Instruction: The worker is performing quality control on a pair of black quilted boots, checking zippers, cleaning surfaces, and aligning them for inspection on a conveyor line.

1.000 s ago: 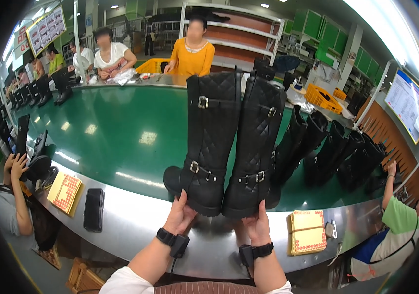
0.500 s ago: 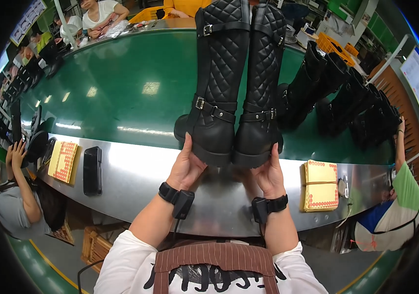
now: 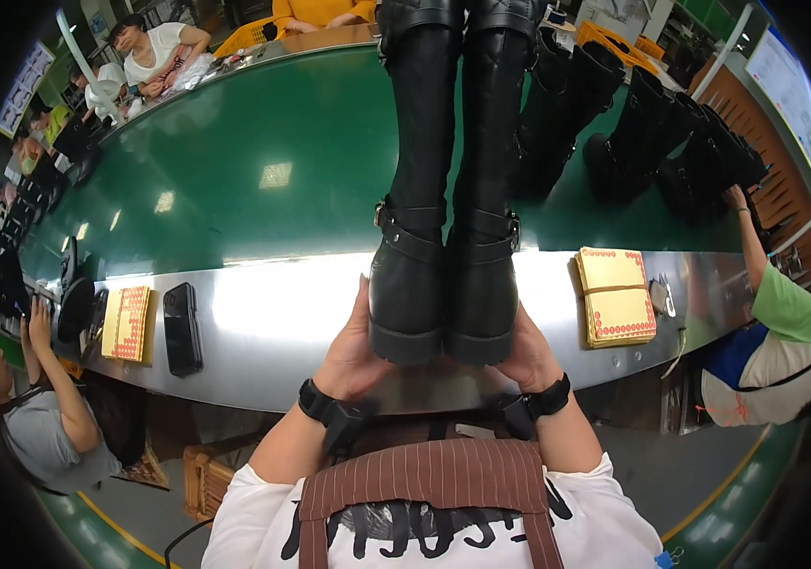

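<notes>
A pair of tall black boots stands upright before me, side by side, with thick soles and buckled ankle straps; their tops run out of view. My left hand (image 3: 353, 349) is closed around the outer side of the left boot (image 3: 407, 294) near its sole. On the other side, my right hand (image 3: 531, 356) grips the right boot (image 3: 483, 296) low down in the same way. Most of the fingers on both hands are hidden behind the boots. The heel ends face me.
A metal ledge (image 3: 282, 294) edges the green table surface (image 3: 235, 199). Yellow card stacks (image 3: 614, 302) (image 3: 126, 322) and a black phone (image 3: 181, 327) lie on it. More black boots (image 3: 567, 114) stand at right. Co-workers sit at left (image 3: 64, 431) and right (image 3: 775, 351).
Both boots have come nearer to me and turned, so their heel ends show instead of the quilted sides. My hands have moved with them, still holding on.
</notes>
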`<move>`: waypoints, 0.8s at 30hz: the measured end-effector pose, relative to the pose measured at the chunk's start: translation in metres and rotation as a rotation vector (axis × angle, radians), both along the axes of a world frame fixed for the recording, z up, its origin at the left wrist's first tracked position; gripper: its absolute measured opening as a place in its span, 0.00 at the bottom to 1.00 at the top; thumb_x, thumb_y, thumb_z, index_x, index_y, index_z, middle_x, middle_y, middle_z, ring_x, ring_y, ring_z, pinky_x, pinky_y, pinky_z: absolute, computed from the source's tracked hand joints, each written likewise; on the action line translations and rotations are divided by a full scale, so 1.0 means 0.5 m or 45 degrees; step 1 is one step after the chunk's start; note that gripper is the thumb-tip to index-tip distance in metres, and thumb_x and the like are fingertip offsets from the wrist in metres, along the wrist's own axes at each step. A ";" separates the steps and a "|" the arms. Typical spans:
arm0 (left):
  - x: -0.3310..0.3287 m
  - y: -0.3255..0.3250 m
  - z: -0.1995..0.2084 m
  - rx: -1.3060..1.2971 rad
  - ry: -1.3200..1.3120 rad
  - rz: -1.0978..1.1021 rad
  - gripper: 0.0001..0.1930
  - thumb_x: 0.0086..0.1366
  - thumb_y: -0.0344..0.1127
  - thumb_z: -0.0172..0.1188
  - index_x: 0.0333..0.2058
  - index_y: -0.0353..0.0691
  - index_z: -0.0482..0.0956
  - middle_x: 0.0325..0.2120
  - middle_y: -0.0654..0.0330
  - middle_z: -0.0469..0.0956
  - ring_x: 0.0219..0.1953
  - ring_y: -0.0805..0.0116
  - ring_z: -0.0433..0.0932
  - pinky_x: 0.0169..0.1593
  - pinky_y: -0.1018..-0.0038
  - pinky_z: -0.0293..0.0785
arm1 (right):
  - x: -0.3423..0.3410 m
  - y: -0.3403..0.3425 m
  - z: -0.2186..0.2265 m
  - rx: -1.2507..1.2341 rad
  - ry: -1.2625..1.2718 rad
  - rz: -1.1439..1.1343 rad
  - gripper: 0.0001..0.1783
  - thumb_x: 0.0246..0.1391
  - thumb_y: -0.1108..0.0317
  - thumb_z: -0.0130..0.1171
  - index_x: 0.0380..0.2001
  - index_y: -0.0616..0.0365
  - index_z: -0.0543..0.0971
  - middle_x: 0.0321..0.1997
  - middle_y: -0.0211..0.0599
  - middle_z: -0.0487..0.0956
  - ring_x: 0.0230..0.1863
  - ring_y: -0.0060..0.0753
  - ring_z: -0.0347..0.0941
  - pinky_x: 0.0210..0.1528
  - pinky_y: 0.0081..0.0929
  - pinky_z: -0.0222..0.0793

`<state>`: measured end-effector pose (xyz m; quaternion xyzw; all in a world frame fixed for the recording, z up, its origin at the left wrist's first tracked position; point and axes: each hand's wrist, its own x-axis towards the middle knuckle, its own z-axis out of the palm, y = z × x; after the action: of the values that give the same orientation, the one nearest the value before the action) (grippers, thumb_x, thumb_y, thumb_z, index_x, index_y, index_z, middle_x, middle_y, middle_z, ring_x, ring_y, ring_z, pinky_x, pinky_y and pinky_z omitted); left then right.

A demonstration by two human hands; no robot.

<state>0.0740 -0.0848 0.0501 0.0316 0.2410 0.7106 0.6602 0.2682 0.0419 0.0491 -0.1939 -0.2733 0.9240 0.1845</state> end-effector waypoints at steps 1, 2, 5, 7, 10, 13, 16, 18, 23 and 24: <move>0.002 -0.001 0.002 -0.084 0.197 0.131 0.35 0.69 0.58 0.51 0.67 0.48 0.54 0.57 0.59 0.71 0.57 0.65 0.72 0.58 0.67 0.71 | 0.004 -0.006 0.001 -0.028 -0.011 0.006 0.34 0.66 0.39 0.40 0.65 0.50 0.64 0.65 0.37 0.70 0.63 0.37 0.68 0.61 0.41 0.69; 0.003 0.001 0.005 -0.186 0.377 0.273 0.34 0.70 0.57 0.51 0.67 0.49 0.52 0.56 0.59 0.71 0.56 0.66 0.73 0.57 0.68 0.72 | 0.004 -0.010 0.003 -0.059 -0.016 -0.002 0.34 0.66 0.39 0.39 0.65 0.50 0.63 0.65 0.38 0.70 0.63 0.36 0.68 0.61 0.41 0.68; 0.004 0.006 0.017 -0.312 1.048 0.649 0.31 0.72 0.52 0.51 0.65 0.50 0.50 0.51 0.60 0.72 0.51 0.68 0.75 0.49 0.72 0.74 | -0.003 -0.020 0.005 -0.111 -0.002 0.010 0.35 0.67 0.39 0.38 0.66 0.51 0.62 0.65 0.39 0.69 0.65 0.37 0.67 0.63 0.41 0.67; 0.001 0.002 0.031 -0.328 0.962 0.585 0.25 0.74 0.49 0.49 0.63 0.49 0.54 0.48 0.60 0.72 0.46 0.70 0.76 0.42 0.71 0.76 | -0.009 -0.023 0.006 -0.148 0.120 0.067 0.35 0.67 0.39 0.38 0.67 0.52 0.61 0.66 0.39 0.68 0.65 0.39 0.66 0.64 0.42 0.66; -0.009 -0.015 0.049 -0.242 0.558 0.248 0.25 0.74 0.50 0.47 0.63 0.47 0.58 0.50 0.59 0.73 0.47 0.68 0.77 0.45 0.68 0.78 | -0.016 -0.025 0.011 -0.201 0.287 0.154 0.35 0.67 0.40 0.40 0.67 0.53 0.61 0.67 0.40 0.67 0.66 0.40 0.65 0.64 0.43 0.65; -0.029 -0.034 0.050 0.185 0.163 -0.057 0.26 0.73 0.51 0.47 0.62 0.44 0.62 0.54 0.57 0.74 0.50 0.64 0.78 0.53 0.64 0.77 | -0.022 -0.032 0.015 -0.256 0.230 0.169 0.35 0.66 0.41 0.43 0.67 0.53 0.61 0.67 0.40 0.67 0.66 0.41 0.65 0.64 0.44 0.64; -0.043 -0.039 0.022 0.027 0.112 0.078 0.25 0.74 0.51 0.45 0.60 0.40 0.67 0.55 0.55 0.74 0.55 0.60 0.75 0.57 0.60 0.74 | -0.030 -0.048 0.014 -0.341 0.229 0.145 0.33 0.66 0.43 0.45 0.64 0.54 0.64 0.65 0.40 0.70 0.65 0.41 0.66 0.65 0.44 0.63; -0.055 -0.045 -0.005 0.064 0.195 0.094 0.25 0.74 0.50 0.46 0.61 0.39 0.67 0.55 0.55 0.74 0.57 0.61 0.74 0.61 0.61 0.71 | -0.034 -0.058 0.012 -0.278 0.070 0.007 0.29 0.66 0.45 0.46 0.60 0.55 0.71 0.60 0.41 0.74 0.62 0.40 0.69 0.65 0.43 0.63; -0.098 -0.093 -0.040 -0.176 0.379 0.326 0.26 0.73 0.47 0.46 0.63 0.39 0.64 0.59 0.55 0.71 0.60 0.60 0.71 0.63 0.63 0.67 | -0.025 -0.058 0.015 -0.279 0.129 0.004 0.30 0.65 0.45 0.48 0.59 0.56 0.71 0.60 0.40 0.75 0.61 0.39 0.70 0.65 0.41 0.63; -0.100 -0.106 -0.041 -0.117 0.668 0.531 0.28 0.73 0.49 0.45 0.65 0.39 0.59 0.62 0.54 0.65 0.63 0.60 0.66 0.66 0.62 0.62 | -0.024 -0.054 0.018 -0.305 0.110 -0.034 0.30 0.65 0.45 0.48 0.59 0.56 0.71 0.60 0.41 0.75 0.61 0.39 0.71 0.65 0.41 0.63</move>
<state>0.0242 -0.1380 0.0296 0.1335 0.4357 0.7864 0.4169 0.2564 0.0148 0.0582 -0.1783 -0.1501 0.9549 0.1839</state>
